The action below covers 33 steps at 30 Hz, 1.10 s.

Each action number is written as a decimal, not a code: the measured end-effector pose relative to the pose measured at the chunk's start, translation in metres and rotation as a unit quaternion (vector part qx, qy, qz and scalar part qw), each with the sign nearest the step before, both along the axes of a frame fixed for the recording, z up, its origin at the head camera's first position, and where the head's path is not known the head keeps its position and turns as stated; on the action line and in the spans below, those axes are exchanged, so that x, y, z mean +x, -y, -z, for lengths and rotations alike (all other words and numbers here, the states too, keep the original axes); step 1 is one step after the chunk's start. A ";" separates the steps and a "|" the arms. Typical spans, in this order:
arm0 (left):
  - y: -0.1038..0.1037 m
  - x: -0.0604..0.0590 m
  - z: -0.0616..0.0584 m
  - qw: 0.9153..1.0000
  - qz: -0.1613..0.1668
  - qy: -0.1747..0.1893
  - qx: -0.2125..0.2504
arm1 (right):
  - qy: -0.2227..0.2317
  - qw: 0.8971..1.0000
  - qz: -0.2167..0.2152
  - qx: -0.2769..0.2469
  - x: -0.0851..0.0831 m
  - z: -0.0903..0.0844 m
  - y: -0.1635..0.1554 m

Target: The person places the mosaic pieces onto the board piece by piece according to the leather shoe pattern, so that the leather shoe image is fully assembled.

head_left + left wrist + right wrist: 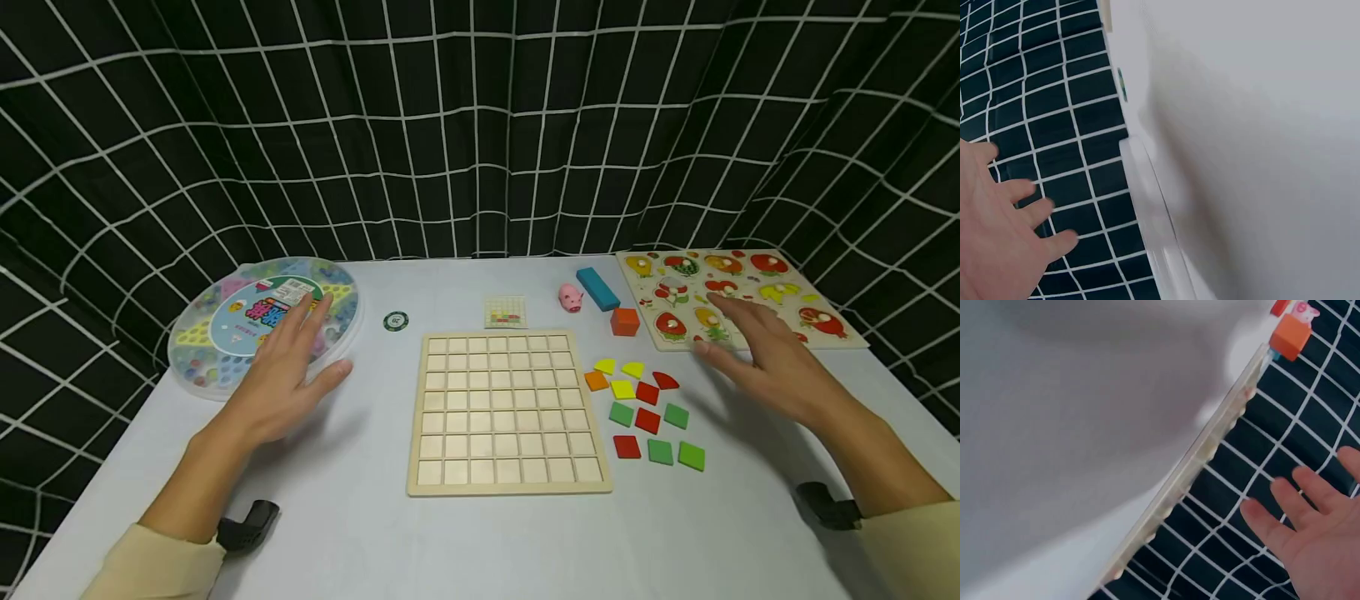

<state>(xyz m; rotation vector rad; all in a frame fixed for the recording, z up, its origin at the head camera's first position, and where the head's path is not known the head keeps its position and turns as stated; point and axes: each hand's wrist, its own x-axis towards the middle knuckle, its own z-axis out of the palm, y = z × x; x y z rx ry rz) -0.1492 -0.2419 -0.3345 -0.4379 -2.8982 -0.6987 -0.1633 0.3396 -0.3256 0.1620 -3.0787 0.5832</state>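
Observation:
A wooden grid board (pixel 507 412) lies in the middle of the white table (pixel 360 517). Several flat coloured tiles (pixel 647 408), yellow, orange, red and green, lie just right of it. My left hand (pixel 288 367) hovers with straight fingers by the near edge of a round clear plastic game case (pixel 258 323), holding nothing; its fingers (pixel 1022 206) show spread in the left wrist view. My right hand (pixel 757 354) hovers flat over the near edge of a fruit peg puzzle (pixel 738 293), also empty, with its fingers (pixel 1310 519) spread.
A pink pig figure (pixel 571 297), a blue block (pixel 597 288) and an orange cube (pixel 624 321) sit behind the tiles. A small pattern card (pixel 505 312) and a green chip (pixel 396 321) lie behind the board. Black gridded cloth (pixel 480 125) surrounds the table.

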 end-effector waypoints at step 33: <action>-0.062 -0.031 0.041 0.975 0.111 0.149 0.119 | 0.109 0.988 -0.101 -0.039 -0.038 0.004 0.060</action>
